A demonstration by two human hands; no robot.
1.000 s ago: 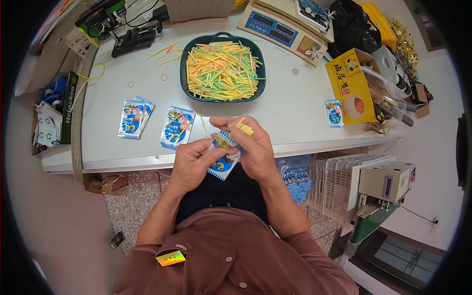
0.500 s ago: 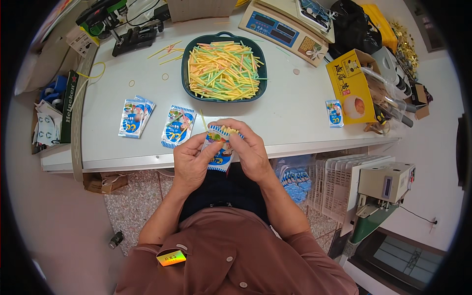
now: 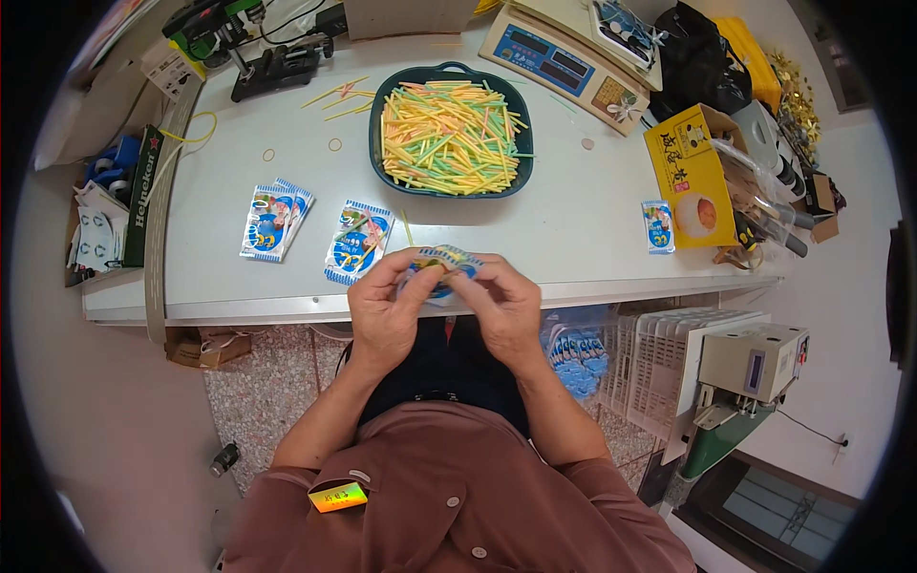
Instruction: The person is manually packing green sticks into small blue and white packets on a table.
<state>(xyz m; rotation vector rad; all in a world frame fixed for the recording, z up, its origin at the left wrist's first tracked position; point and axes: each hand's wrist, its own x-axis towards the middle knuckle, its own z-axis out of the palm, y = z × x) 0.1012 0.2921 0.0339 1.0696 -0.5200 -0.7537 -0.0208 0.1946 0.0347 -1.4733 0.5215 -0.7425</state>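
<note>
**At the table's near edge: both hands on one sachet**

Left hand (image 3: 384, 320) and right hand (image 3: 508, 313) are both closed on a blue-and-white printed sachet (image 3: 443, 257), thumbs on the side facing us, fingers behind. We have it at the front edge of the white table (image 3: 583, 215), centred ahead of the torso. Fingers hide most of it; we can't tell what's inside or whether its mouth is sealed.

Straight ahead, past the hands: dark green basin (image 3: 449, 194), heaped with thin yellow, green and pink sticks (image 3: 451, 134). We see one loose stick (image 3: 407, 229) lying between basin and left hand, near the fingers.

Left of the hands: a flat sachet (image 3: 355, 244) with a few sticks lying across it. Further left, a small overlapping pile of sachets (image 3: 267, 224).

Right side: a single sachet (image 3: 657, 227) just beside a yellow carton (image 3: 680, 158). Behind that, at the far side, we've got a beige weighing scale (image 3: 564, 67).

Below table level on the right: clear bag of blue packets (image 3: 578, 358), then a beige-and-green machine (image 3: 753, 363).
</note>
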